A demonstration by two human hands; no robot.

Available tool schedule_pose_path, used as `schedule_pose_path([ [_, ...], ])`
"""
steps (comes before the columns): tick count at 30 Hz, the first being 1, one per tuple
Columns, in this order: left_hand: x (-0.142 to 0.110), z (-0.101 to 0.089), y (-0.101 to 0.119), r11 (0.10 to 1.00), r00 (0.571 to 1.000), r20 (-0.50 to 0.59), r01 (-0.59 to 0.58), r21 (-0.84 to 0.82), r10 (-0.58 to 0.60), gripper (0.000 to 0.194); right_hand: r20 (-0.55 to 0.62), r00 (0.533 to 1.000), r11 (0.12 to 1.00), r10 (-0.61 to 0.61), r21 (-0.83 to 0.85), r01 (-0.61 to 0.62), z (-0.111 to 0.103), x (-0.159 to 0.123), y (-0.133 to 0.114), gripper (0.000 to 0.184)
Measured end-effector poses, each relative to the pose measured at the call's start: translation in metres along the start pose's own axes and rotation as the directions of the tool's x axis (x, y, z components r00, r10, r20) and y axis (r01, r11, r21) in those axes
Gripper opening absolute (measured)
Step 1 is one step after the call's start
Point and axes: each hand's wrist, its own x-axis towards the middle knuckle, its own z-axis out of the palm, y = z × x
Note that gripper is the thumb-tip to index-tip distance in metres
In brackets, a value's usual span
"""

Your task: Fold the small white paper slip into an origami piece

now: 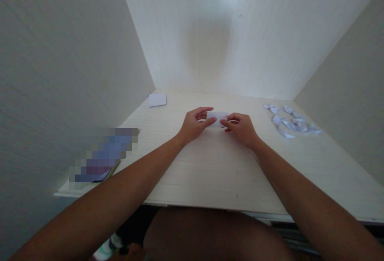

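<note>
A small white paper piece (216, 116) is held just above the pale wooden desk (216, 169) at its middle. My left hand (194, 124) pinches the paper's left end between thumb and fingers. My right hand (241, 128) pinches its right end the same way. Both hands are closed on the paper, and part of it is hidden behind my fingers.
A stack of white paper (157, 99) lies at the desk's far left corner. Several folded white paper shapes (291, 121) lie in a cluster at the right. A blurred flat object (103, 155) rests on the left front edge. Walls enclose the desk on three sides.
</note>
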Motion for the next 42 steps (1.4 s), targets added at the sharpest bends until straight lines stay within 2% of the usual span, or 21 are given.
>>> schedule_pose_path([
  [8, 0.001, -0.002, -0.002, 0.997, 0.999, -0.003, -0.033, 0.069, 0.033, 0.035, -0.026, 1.000, 0.989, -0.008, 0.145, 0.012, 0.001, 0.001, -0.003, 0.051],
  [10, 0.001, -0.003, -0.003, 0.997, 1.000, 0.004, -0.027, 0.071, 0.027, 0.034, -0.026, 0.999, 0.990, -0.038, 0.135, 0.041, 0.000, 0.002, -0.003, 0.054],
  [21, 0.001, -0.004, -0.011, 0.999, 0.999, 0.040, 0.017, 0.030, -0.018, 0.037, -0.047, 0.993, 0.990, -0.110, 0.084, 0.113, -0.002, 0.004, -0.003, 0.043],
  [25, 0.001, -0.004, -0.009, 0.999, 0.999, 0.028, 0.017, 0.041, -0.018, 0.036, -0.046, 0.994, 0.989, -0.099, 0.109, 0.104, -0.001, 0.005, -0.002, 0.036],
  [37, -0.001, -0.003, -0.003, 0.998, 1.000, -0.022, 0.002, 0.065, 0.000, 0.036, -0.045, 0.993, 0.987, -0.105, 0.116, 0.110, -0.002, 0.006, 0.002, 0.034],
  [42, 0.000, -0.003, -0.003, 0.997, 0.999, -0.033, 0.001, 0.079, 0.002, 0.034, -0.056, 0.993, 0.992, -0.105, 0.068, 0.108, -0.004, 0.007, 0.003, 0.032],
])
